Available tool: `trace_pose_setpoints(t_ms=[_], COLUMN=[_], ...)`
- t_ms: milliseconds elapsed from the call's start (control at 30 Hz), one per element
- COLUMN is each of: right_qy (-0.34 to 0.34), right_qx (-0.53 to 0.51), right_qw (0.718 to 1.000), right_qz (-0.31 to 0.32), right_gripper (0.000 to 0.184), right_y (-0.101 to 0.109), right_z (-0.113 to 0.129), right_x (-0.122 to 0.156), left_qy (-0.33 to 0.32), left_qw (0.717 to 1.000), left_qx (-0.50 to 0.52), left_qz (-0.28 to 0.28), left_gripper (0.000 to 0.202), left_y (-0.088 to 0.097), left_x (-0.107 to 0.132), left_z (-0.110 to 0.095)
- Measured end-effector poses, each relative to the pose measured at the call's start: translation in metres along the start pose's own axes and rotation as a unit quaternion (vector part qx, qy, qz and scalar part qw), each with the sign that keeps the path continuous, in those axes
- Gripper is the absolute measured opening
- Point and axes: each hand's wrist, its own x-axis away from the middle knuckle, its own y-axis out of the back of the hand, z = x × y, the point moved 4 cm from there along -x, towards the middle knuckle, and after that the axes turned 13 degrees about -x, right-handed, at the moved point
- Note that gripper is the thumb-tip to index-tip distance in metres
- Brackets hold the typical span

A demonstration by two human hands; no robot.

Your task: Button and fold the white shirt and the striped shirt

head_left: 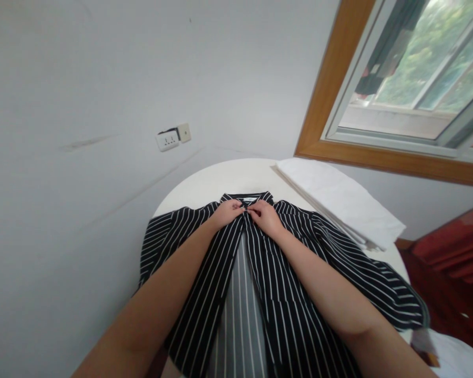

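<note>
A black shirt with white stripes (281, 273) lies face up on a round white table (236, 170), its collar toward the wall and its sleeves spread to both sides. Just below the collar, my left hand (227, 212) pinches the front edge of the shirt. My right hand (265, 216) meets it there, fingers closed on the other front edge. The fingertips of both hands nearly touch; any button between them is too small to make out. Below the hands the two front panels part, and the grey inner side of the back shows.
A folded white cloth (339, 197) lies on the table's right side, under the window with its wooden frame (378, 164). A wall socket (167, 140) sits on the wall behind. Red fabric (457, 247) hangs at the right, and another white cloth (459, 354) is at the lower right.
</note>
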Motion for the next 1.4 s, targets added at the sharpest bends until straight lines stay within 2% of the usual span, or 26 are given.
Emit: trace_pose_setpoints(t_ms=[133,233,400,500,633,767,833,933,1000,1100,1133,1167,1200,1267,1333,1400], right_qy=[-0.01,-0.035,-0.084,-0.08,-0.089,-0.165,-0.185,-0.166,-0.153,-0.136,-0.129,-0.121,-0.116,-0.112,-0.116,-0.125], right_qx=[0.019,0.027,0.083,0.141,0.264,0.343,0.34,0.334,0.348,0.373,0.378,0.383,0.387,0.398,0.408,0.414], right_qw=[1.0,0.999,0.992,0.982,0.949,0.916,0.917,0.926,0.923,0.917,0.916,0.915,0.914,0.91,0.904,0.899], right_qz=[0.014,0.0,-0.049,-0.096,-0.145,-0.128,-0.097,-0.06,-0.054,-0.047,-0.04,-0.033,-0.028,-0.035,-0.054,-0.069], right_gripper=[0.02,0.021,0.022,0.026,0.03,0.037,0.04,0.03,0.023,0.021,0.021,0.021,0.022,0.022,0.024,0.025], right_y=[-0.001,-0.002,0.004,0.019,0.044,0.057,0.056,0.051,0.049,0.048,0.047,0.046,0.045,0.044,0.044,0.045], right_z=[-0.004,-0.007,-0.002,0.005,0.0,-0.026,-0.037,-0.043,-0.042,-0.04,-0.039,-0.039,-0.039,-0.04,-0.042,-0.045], right_x=[-0.001,-0.001,0.003,0.002,0.002,0.008,0.012,0.012,0.01,0.002,-0.001,-0.005,-0.008,-0.013,-0.018,-0.022], left_qy=[-0.015,-0.04,-0.061,-0.047,0.026,0.1,0.107,0.116,0.131,0.127,0.118,0.109,0.104,0.103,0.099,0.083], left_qw=[0.997,0.991,0.973,0.95,0.913,0.896,0.898,0.914,0.926,0.929,0.927,0.925,0.925,0.918,0.896,0.875], left_qx=[-0.065,-0.109,-0.157,-0.229,-0.34,-0.391,-0.395,-0.372,-0.35,-0.336,-0.338,-0.344,-0.353,-0.384,-0.426,-0.46], left_qz=[-0.029,-0.06,-0.159,-0.205,-0.223,-0.184,-0.162,-0.115,-0.051,0.087,0.112,0.116,0.095,0.007,-0.078,-0.127], left_gripper=[0.014,0.008,0.015,0.011,0.024,0.04,0.046,0.053,0.053,0.046,0.043,0.039,0.036,0.033,0.031,0.029], left_y=[-0.001,0.001,0.016,0.03,0.042,0.046,0.048,0.056,0.062,0.065,0.065,0.064,0.064,0.063,0.06,0.055], left_x=[-0.001,0.0,0.007,0.012,0.016,0.016,0.014,0.01,0.007,0.002,0.0,-0.003,-0.006,-0.011,-0.016,-0.021], left_z=[-0.001,-0.007,-0.019,-0.022,-0.011,0.008,0.013,0.019,0.024,0.028,0.028,0.028,0.028,0.026,0.024,0.023])
